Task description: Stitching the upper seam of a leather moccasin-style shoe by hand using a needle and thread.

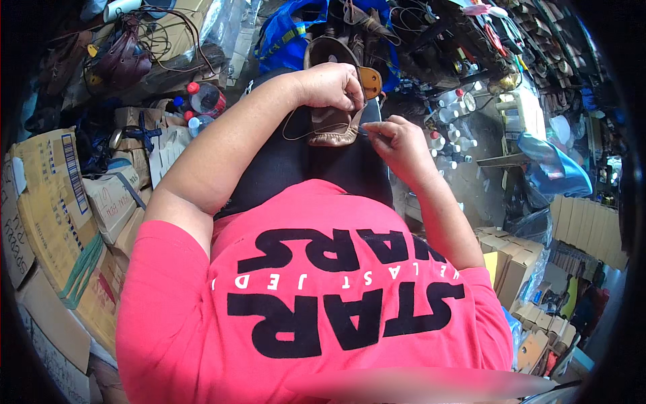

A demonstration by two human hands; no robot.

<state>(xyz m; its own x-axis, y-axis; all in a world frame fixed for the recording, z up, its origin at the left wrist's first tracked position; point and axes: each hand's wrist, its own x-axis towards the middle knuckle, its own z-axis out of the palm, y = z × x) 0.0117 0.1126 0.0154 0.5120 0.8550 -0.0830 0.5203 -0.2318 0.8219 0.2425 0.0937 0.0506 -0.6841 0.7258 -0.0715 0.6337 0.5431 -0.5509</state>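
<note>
Between the two hands, a brown leather shoe (334, 139) sits above the dark-trousered lap (266, 172), its gathered toe toward the body. The left hand (334, 87) curls over its middle, hiding part of it; I cannot tell whether those fingers grip leather or cord. At its right edge, the right hand (402, 143) pinches thumb and forefinger together on a thin thing too small to name. A thin cord (288, 128) loops out left of the shoe. Just right of it lies a tan piece (371, 83). Beyond, a blue bag (277, 42) stands near brown and dark items. Capped bottles (208, 101) and cardboard boxes (50, 172), contents unclear, crowd the left.
</note>
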